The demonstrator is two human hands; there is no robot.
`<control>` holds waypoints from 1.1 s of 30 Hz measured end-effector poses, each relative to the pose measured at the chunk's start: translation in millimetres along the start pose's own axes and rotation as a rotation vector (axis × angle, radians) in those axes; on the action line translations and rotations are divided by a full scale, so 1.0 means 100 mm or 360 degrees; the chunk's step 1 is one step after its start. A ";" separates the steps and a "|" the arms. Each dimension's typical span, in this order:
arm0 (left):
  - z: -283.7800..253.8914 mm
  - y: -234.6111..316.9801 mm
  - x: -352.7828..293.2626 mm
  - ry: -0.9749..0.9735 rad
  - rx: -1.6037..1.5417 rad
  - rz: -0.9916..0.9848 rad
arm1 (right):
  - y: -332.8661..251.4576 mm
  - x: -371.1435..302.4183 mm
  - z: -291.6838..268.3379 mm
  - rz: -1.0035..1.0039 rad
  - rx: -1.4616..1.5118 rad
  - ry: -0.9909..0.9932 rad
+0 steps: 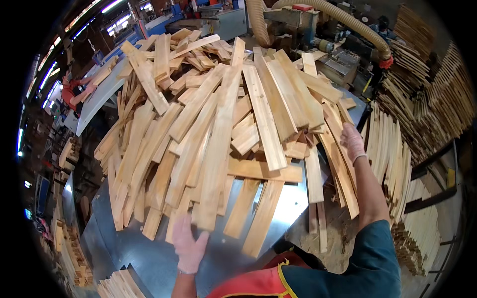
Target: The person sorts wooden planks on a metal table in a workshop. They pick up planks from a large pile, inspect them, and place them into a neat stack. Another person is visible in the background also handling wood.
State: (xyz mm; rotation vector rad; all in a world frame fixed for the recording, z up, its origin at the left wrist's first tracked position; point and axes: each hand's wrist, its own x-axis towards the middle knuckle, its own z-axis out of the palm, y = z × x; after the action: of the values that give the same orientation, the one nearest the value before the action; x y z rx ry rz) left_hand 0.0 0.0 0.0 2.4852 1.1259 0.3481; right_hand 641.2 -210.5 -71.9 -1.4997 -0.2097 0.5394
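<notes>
A big, loose heap of pale wooden boards (226, 134) covers the metal table in front of me. My left hand (190, 246), in a thin pale glove, is open at the near side of the heap, thumb spread from the fingers. Just beyond it lies the lower end of a long board (203, 216); whether the fingertips touch it I cannot tell. My right hand (353, 142), gloved too, reaches to the heap's right side. Its fingers stretch along the edge of slanting boards (338, 159) that overhang the table, and the fingertips are partly hard to make out.
Bare sheet metal of the table (144, 256) shows at the near left. Stacked boards (387, 149) stand close on my right. A ribbed hose (343, 20) arches over machinery at the back. Another person (74, 94) works at a table at far left. More boards (121, 285) lie lower left.
</notes>
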 end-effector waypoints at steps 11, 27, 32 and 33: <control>1.24 0.68 1.46 0.0088 0.0120 -0.0906 | -0.66 1.74 0.33 0.0173 0.0359 -0.0076; 0.81 -1.02 -0.02 0.0677 -0.2682 -0.1240 | 0.58 -1.46 1.54 0.0667 -0.0200 -0.1744; 0.53 -1.26 -0.82 0.0756 -0.2654 -0.1275 | 0.65 -2.46 2.14 0.1028 -0.0149 -0.2074; 0.48 -1.36 -0.98 0.0758 -0.2694 -0.1246 | 0.63 -2.71 2.33 0.1072 -0.0034 -0.2069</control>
State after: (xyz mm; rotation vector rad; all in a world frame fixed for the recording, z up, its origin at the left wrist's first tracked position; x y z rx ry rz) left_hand -135.3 -4.4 -109.9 0.4597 1.0545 1.0556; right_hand 287.0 -130.0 -62.4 -1.0004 -0.7089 2.0199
